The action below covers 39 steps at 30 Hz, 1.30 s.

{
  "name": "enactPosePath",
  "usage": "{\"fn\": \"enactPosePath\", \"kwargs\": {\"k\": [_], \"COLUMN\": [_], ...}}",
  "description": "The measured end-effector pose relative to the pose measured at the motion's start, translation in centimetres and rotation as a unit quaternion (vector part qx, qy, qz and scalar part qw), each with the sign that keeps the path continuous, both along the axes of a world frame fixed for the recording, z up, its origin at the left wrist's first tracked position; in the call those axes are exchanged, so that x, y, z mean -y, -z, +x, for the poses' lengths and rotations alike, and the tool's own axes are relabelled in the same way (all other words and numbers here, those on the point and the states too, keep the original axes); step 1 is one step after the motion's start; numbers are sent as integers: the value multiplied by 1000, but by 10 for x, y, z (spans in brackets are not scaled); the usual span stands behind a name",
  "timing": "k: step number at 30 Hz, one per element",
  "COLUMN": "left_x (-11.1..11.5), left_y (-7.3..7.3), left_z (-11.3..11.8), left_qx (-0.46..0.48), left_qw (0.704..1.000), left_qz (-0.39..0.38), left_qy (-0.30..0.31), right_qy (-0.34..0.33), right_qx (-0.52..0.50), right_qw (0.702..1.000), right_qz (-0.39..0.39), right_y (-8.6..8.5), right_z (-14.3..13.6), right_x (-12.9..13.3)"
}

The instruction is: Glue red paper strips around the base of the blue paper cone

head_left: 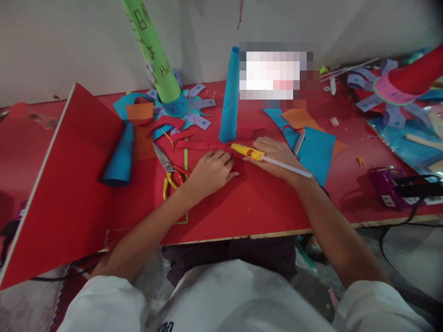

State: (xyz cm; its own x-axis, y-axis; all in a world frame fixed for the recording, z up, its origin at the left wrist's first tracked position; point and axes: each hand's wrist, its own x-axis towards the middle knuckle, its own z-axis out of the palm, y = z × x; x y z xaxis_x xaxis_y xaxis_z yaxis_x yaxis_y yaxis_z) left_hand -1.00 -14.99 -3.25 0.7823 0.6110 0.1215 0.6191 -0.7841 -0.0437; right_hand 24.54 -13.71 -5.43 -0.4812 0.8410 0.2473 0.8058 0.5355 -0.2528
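My right hand is closed round a yellow glue gun, with a white glue stick jutting out behind it to the right. The gun's tip points left, at a red paper strip lying on the red surface. My left hand rests by the strip's right part, fingers bent and close together; what they hold, if anything, is hidden. Just beyond both hands a tall blue paper cone stands upright. Scissors with red and yellow handles lie left of my left hand.
A red board stands tilted at left, beside a short blue cone. Behind are a green paper tube and orange scraps. Blue paper lies right, and a purple power strip with cables sits further right.
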Motion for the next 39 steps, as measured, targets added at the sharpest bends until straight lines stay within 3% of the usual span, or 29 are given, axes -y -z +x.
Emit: {"fn": "enactPosePath", "kwargs": {"k": [17, 25, 39], "left_x": [1, 0, 1], "left_y": [-1, 2, -1], "left_z": [0, -1, -1], "left_qx": [4, 8, 5], "left_qw": [1000, 1000, 1000], "left_qz": [-5, -5, -18], "left_qy": [-11, -5, -11], "right_qy": [22, 2, 19], "right_qx": [0, 18, 3], "right_qw": [1000, 1000, 1000], "right_qz": [2, 18, -21], "right_y": [-1, 2, -5], "right_z": [7, 2, -3], "right_x": [2, 2, 5]}}
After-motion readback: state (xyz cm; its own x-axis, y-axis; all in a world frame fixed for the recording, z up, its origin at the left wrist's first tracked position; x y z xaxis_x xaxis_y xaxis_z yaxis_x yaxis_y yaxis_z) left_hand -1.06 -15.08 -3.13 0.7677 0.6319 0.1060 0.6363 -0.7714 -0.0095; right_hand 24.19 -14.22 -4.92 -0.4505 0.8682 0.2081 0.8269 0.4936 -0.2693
